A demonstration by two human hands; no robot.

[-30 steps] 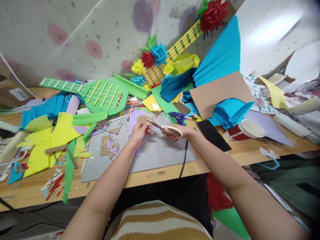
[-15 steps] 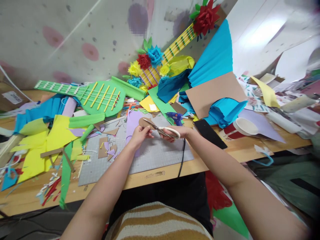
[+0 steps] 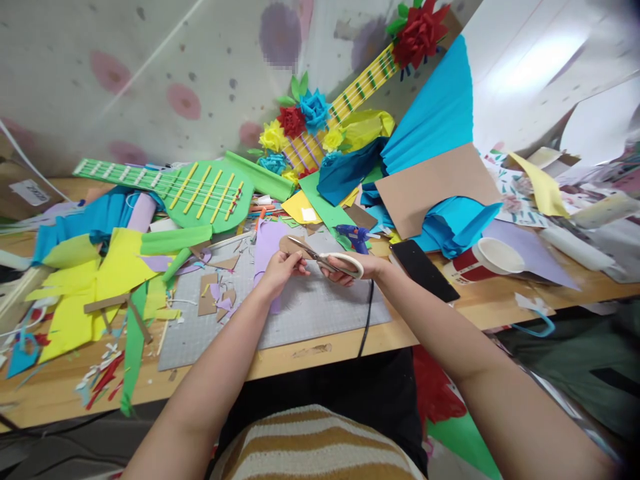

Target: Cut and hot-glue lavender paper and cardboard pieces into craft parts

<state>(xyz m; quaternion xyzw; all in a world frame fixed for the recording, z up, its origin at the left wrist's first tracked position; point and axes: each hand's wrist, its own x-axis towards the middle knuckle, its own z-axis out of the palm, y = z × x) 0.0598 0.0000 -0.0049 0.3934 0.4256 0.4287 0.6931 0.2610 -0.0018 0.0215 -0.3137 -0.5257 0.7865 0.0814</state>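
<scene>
My left hand (image 3: 284, 270) pinches a small rounded piece of brown cardboard (image 3: 288, 245) above the cutting mat. White-handled scissors (image 3: 345, 264) are in my right hand (image 3: 367, 265), their blades pointing left and lying across the cardboard by my left fingertips. Whether the blades are parted is hard to make out. Under my hands lies the grey cutting mat (image 3: 320, 320), with a sheet of purple paper (image 3: 267, 243) on it. Just behind my right hand rests a blue glue gun (image 3: 354, 235), its black cord running down over the table edge.
Green paper guitar (image 3: 210, 193) lies back left; a yellow one with paper flowers (image 3: 360, 87) leans on the wall. Cardboard scraps (image 3: 207, 293) and yellow crepe paper (image 3: 117, 263) lie left. A black phone (image 3: 423, 269) and red-and-white paper cup (image 3: 485, 259) stand right.
The view has shifted slightly, so the scene sits a little farther right. Both hands keep nearly the same pose, with the scissors still across the cardboard.
</scene>
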